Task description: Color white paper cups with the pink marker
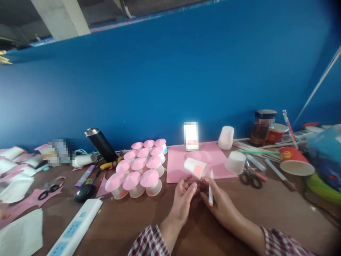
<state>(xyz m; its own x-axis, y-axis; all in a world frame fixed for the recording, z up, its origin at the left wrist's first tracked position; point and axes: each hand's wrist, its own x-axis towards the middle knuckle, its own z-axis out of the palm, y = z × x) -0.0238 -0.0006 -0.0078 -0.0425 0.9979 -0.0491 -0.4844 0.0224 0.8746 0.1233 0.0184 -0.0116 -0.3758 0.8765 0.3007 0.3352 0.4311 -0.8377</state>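
Both hands, left hand and pen-gripping right hand, seemingly pinching tilted paper cup just beyond fingertips.

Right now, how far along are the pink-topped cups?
About eleven pink-topped cups stand finished in a cluster. In hand: the left hand and right hand hold a part-pink white cup; the right also holds a marker. Left: plain cups and pink paper.

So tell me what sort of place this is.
Probably a craft workbench set against a blue wall. The wooden table carries a cluster of pink-topped paper cups, a pink paper sheet and scissors, while both hands hold a small paper cup.
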